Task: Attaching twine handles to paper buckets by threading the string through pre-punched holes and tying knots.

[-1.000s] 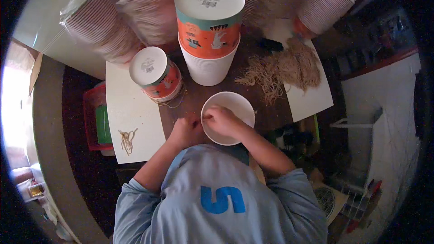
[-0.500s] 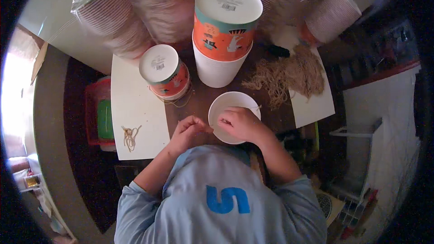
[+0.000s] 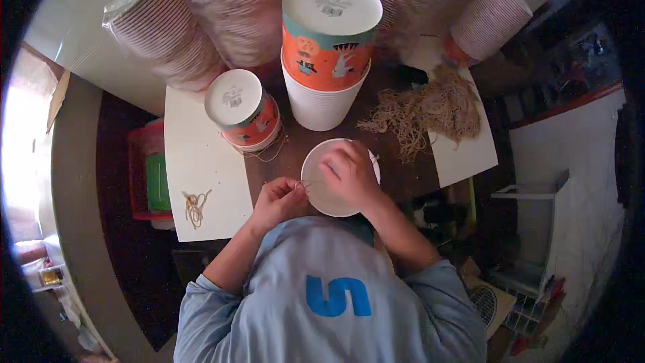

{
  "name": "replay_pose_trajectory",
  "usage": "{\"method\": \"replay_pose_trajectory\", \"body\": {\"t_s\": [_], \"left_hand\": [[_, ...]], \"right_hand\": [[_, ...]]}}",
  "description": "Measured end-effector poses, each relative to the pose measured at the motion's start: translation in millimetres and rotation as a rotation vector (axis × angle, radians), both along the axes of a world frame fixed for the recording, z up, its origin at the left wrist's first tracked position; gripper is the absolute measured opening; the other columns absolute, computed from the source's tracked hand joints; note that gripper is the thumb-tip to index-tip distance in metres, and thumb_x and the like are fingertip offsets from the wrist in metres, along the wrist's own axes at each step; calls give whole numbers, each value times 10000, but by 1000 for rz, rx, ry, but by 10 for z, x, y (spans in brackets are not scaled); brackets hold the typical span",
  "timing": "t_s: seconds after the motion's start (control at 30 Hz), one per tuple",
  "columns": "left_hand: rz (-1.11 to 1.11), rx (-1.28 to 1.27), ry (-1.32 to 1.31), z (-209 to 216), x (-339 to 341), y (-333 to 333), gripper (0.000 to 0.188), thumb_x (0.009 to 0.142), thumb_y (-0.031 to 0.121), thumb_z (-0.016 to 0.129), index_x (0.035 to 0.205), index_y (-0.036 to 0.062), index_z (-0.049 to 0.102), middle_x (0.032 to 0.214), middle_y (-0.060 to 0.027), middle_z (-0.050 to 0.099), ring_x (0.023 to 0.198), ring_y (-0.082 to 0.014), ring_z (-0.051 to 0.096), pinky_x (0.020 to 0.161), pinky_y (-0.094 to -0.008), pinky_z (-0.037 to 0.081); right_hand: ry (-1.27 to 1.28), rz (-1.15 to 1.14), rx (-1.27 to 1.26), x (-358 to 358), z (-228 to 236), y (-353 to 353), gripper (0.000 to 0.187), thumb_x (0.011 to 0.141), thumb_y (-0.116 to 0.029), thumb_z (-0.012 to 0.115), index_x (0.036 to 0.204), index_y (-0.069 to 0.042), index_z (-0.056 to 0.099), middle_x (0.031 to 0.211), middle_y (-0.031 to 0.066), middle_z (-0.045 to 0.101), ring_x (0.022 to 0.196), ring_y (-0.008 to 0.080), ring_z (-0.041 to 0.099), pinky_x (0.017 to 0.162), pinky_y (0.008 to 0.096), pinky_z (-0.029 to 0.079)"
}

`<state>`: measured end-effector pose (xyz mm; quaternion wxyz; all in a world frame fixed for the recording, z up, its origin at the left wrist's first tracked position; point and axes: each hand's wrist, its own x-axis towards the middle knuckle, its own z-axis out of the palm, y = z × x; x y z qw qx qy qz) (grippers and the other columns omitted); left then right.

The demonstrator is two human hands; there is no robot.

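A white paper bucket (image 3: 321, 205) stands mouth up in front of my body. At its left rim my left hand (image 3: 277, 203) is closed, pinching a thin tan cord (image 3: 308, 184) whose loose end pokes out over the opening. Above the bucket is my right hand (image 3: 351, 173), slightly blurred, its thumb apart from the bent fingers and nothing visible between them. A short bit of pale cord (image 3: 375, 158) shows at the bucket's right rim.
Beyond the bucket rises a tall stack of upturned printed buckets (image 3: 332, 60). A shorter stack (image 3: 250, 117) is to its left. Tangled tan cords (image 3: 443, 111) lie at right, and a small cord bundle (image 3: 195, 210) lies at left. Bagged cup stacks (image 3: 232, 10) line the back.
My right hand has lifted slightly away from the left, and its fingers have spread. The bucket has shifted a little left. More of the cord shows at my left fingertips.
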<state>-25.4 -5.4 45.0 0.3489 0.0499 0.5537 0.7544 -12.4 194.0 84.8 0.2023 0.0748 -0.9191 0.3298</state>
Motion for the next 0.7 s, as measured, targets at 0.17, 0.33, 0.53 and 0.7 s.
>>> {"method": "replay_pose_trajectory", "body": {"t_s": [0.17,0.33,0.53,0.7], "left_hand": [[-15,8,-26,-6,-30,5,51,862,63,544,862,20,572,790,-40,608,689,-106,560,635,-238,467],[-41,11,29,30,-52,-3,51,858,60,547,860,15,572,784,-38,607,695,-110,566,637,-236,465],[-44,-74,112,56,-33,-63,45,831,33,574,869,11,579,818,-50,621,739,-116,590,677,-242,482],[56,-433,546,182,134,-36,72,817,33,594,869,-13,573,826,-62,626,781,-113,600,696,-257,499]], "right_hand": [[-100,265,-112,213,-173,-26,94,694,-101,636,783,-83,614,806,53,546,785,253,545,736,374,418],[4,224,-74,187,-311,-190,109,684,-91,648,786,-89,607,776,41,524,771,238,540,716,363,416],[-86,206,-71,270,-286,-248,110,702,-107,632,795,-63,593,792,85,565,748,279,567,655,399,447],[-481,111,-483,487,-201,-408,91,757,-82,617,793,-4,586,720,123,609,629,212,611,564,314,469]]}}
